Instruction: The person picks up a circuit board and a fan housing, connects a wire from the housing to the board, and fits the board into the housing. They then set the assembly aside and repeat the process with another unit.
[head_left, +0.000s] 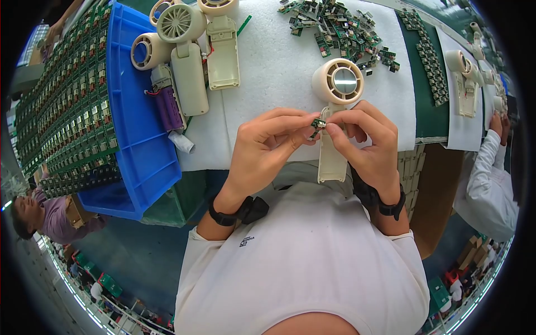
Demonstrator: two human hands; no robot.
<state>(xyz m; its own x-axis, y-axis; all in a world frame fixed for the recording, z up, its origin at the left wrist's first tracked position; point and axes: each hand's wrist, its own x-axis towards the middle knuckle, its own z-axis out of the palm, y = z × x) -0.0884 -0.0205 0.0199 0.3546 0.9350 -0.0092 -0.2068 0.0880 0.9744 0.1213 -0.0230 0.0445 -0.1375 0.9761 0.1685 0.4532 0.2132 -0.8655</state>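
A small green circuit board is pinched between the fingertips of my left hand and my right hand. Both hands are closed on it, from opposite sides. Beneath them lies a cream handheld fan, its handle shell open and pointing toward me. Its round head, with a silver hub, rests just beyond my fingers. Whether my right hand also touches the handle, I cannot tell. A pile of similar small circuit boards is spread at the far side of the white table mat.
At the left a blue bin holds sheets of green boards. Beside it lie several cream fans, one with a purple battery. A row of boards lies on the right, where a co-worker's white sleeve shows.
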